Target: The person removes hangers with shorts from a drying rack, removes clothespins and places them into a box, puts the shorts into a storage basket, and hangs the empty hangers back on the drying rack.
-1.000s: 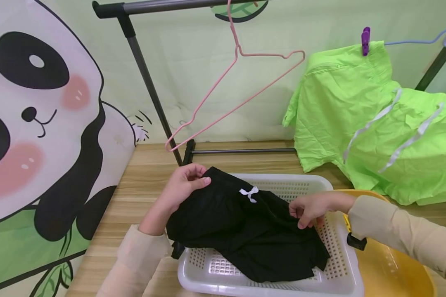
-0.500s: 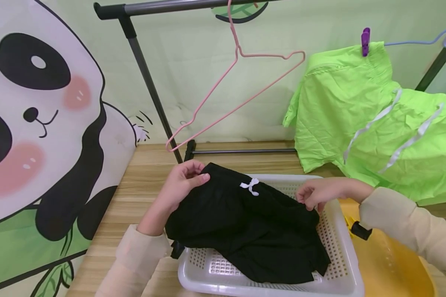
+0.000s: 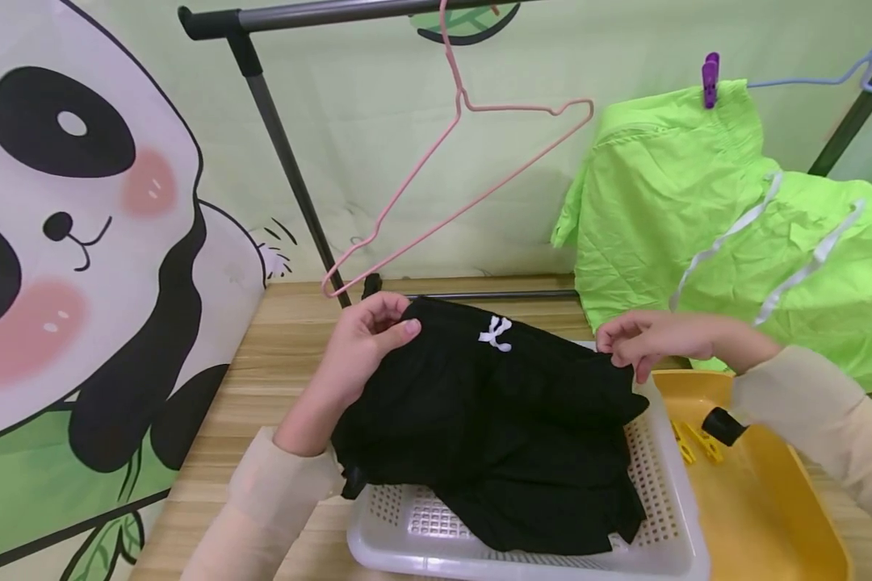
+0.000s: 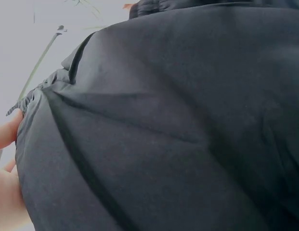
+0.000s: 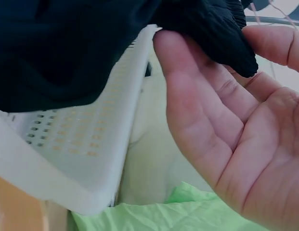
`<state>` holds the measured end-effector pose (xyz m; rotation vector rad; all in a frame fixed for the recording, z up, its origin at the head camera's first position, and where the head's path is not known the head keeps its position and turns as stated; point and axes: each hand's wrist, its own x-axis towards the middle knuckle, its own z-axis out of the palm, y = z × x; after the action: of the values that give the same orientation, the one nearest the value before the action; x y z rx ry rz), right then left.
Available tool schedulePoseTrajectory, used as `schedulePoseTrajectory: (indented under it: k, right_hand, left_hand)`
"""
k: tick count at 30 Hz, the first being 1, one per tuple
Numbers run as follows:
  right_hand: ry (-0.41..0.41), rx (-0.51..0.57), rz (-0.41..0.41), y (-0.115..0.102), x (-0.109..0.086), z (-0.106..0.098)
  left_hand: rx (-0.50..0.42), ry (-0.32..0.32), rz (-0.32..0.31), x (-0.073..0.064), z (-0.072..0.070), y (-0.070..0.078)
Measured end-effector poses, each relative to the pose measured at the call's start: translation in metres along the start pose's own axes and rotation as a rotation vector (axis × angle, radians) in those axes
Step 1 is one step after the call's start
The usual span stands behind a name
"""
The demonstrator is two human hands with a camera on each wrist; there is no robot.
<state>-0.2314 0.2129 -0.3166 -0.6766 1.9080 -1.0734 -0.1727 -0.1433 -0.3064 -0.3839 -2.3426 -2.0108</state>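
Black shorts (image 3: pixel 494 420) with a small white drawstring bow (image 3: pixel 496 332) hang between both hands, their lower part down in a white perforated basket (image 3: pixel 421 557). My left hand (image 3: pixel 359 355) pinches one end of the elastic waistband, thumb on the near side. At the other end of the waistband, my right hand (image 3: pixel 661 339) pinches the cloth between thumb and fingers. Black fabric (image 4: pixel 154 120) fills most of the left wrist view, with the left thumb at its edge. In the right wrist view the right hand (image 5: pixel 226 110) grips the waistband's corner.
A pink hanger (image 3: pixel 465 194) hangs from a dark metal rack (image 3: pixel 283 145) behind the shorts. Bright green shorts (image 3: pixel 698 202), clipped with a purple clothespin (image 3: pixel 710 81), hang at right. A yellow tray (image 3: pixel 756 500) holds yellow clothespins (image 3: pixel 698 442).
My right hand has shifted its hold to the waistband's corner and moved up and right. The left hand has risen slightly. The waistband is higher and stretched straighter.
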Motion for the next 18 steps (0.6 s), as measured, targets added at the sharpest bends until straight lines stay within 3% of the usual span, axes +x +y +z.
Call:
schedulePoseTrajectory:
  k: [18]
  right_hand:
    - [0.04,-0.066,-0.31,-0.025,-0.03,-0.016]
  left_hand:
    - [0.009,-0.042,0.097,0.006,0.028,0.036]
